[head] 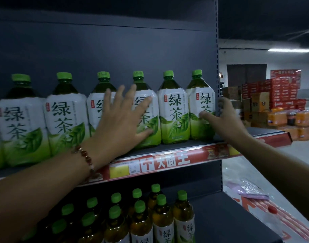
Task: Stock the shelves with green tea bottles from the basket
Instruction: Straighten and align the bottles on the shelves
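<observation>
Several large green tea bottles with green caps stand in a row on the upper shelf [178, 149]. My left hand [122, 120], fingers spread, lies flat against the front of the fourth bottle [146, 109] and the third bottle beside it. My right hand [223, 118] wraps around the right side of the rightmost bottle [200, 106], thumb on its label and fingers behind the shelf upright. The fifth bottle [174, 107] stands untouched between them. The basket is not in view.
On the lower shelf [229, 216] stand several smaller green tea bottles [163, 218]. A perforated metal upright [217, 50] ends the shelf bay. Stacked red and brown cartons [273, 95] and orange drink packs [290, 120] fill the floor at the far right.
</observation>
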Motion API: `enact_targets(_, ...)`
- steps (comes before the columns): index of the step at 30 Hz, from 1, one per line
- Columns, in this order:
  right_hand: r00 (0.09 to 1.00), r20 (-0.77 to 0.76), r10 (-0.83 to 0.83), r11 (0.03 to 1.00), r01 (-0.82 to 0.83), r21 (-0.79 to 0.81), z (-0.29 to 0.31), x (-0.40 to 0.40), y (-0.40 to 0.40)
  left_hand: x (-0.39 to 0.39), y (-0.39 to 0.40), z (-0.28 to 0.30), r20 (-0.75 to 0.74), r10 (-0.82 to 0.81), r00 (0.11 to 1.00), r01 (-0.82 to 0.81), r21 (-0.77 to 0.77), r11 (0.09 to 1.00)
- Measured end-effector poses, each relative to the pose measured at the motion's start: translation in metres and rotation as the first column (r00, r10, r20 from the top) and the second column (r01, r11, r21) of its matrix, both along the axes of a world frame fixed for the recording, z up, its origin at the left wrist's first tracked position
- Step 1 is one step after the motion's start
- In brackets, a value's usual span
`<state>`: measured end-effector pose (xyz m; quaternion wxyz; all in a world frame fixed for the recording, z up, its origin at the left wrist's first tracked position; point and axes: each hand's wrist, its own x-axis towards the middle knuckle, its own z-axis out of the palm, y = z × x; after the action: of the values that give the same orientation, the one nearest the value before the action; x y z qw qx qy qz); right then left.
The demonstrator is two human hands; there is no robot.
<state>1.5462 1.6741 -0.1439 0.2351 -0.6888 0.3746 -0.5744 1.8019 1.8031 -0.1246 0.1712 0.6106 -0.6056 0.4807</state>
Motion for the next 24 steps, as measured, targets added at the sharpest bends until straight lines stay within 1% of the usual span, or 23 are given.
enact_targets(2, 0.984, -0.102, -0.145, 0.964, 0.117, -0.238, 0.003, 0.011, 0.018, 0.034, 0.023, -0.016, -0.024, 0.076, 0.997, -0.077, -0.056, 0.995)
enact_targets(4, 0.948, -0.235, -0.215, 0.900, 0.098, -0.426, 0.008, 0.029, 0.041, 0.067, 0.049, -0.027, -0.094, 0.155, 0.983, -0.164, -0.089, 0.982)
enact_targets(6, 0.897, -0.359, -0.259, 0.859, 0.043, -0.511, 0.013, 0.053, 0.060, 0.093, 0.076, -0.029, -0.212, 0.239, 0.948, -0.261, -0.083, 0.962)
enact_targets(7, 0.871, -0.404, -0.279, 0.852, 0.030, -0.523, 0.015, 0.066, 0.066, 0.103, 0.089, -0.029, -0.290, 0.279, 0.915, -0.310, -0.065, 0.949)
enact_targets(9, 0.840, -0.462, -0.285, 0.874, 0.029, -0.486, 0.017, 0.087, 0.075, 0.121, 0.108, -0.029, -0.437, 0.314, 0.842, -0.362, -0.028, 0.932)
enact_targets(11, 0.813, -0.500, -0.299, 0.894, 0.055, -0.445, 0.015, 0.108, 0.081, 0.133, 0.120, -0.031, -0.515, 0.306, 0.801, -0.358, -0.002, 0.934)
enact_targets(15, 0.744, -0.524, -0.414, 0.860, 0.130, -0.494, 0.006, 0.143, 0.095, 0.139, 0.125, -0.035, -0.504, 0.291, 0.813, -0.332, 0.009, 0.943)
enact_targets(18, 0.753, -0.502, -0.425, 0.865, 0.174, -0.472, 0.005, 0.153, 0.103, 0.139, 0.124, -0.034, -0.492, 0.288, 0.821, -0.331, 0.001, 0.944)
enact_targets(21, 0.744, -0.509, -0.432, 0.870, 0.195, -0.453, 0.006, 0.157, 0.107, 0.139, 0.125, -0.034, -0.479, 0.303, 0.824, -0.331, 0.029, 0.943)
enact_targets(24, 0.726, -0.503, -0.469, 0.829, 0.165, -0.535, 0.013, 0.164, 0.119, 0.146, 0.135, -0.034, -0.459, 0.284, 0.842, -0.311, 0.016, 0.950)
